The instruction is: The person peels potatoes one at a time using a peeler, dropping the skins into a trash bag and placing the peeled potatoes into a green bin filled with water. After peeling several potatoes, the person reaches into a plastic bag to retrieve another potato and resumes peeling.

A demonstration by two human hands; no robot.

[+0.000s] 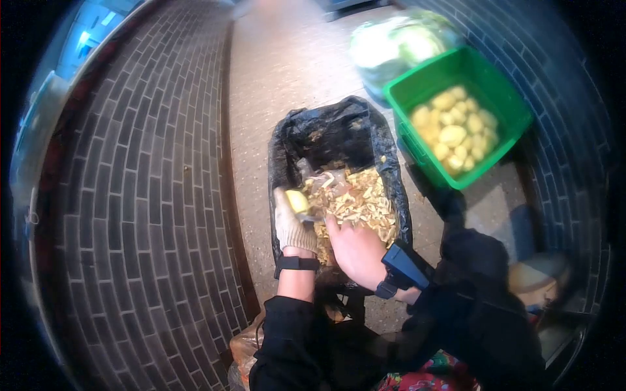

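My left hand [289,228], in a light knitted glove, is closed around a pale yellow peeled potato [297,201] above the left side of a bin lined with a black bag [336,143]. My right hand [357,251] is bare, and its curled fingers are close to the potato's right side. Whatever it grips is too blurred and covered to name. Beneath both hands, a heap of potato peelings [368,199] fills the lower part of the bin.
On the right stands a green tub [393,98] holding many peeled potatoes [452,135]. Behind it is a clear bag of what looks like cabbage [398,49]. Dark tiled walls [150,169] rise on both sides of the speckled floor [261,72]. A plastic bag [244,345] lies at lower left.
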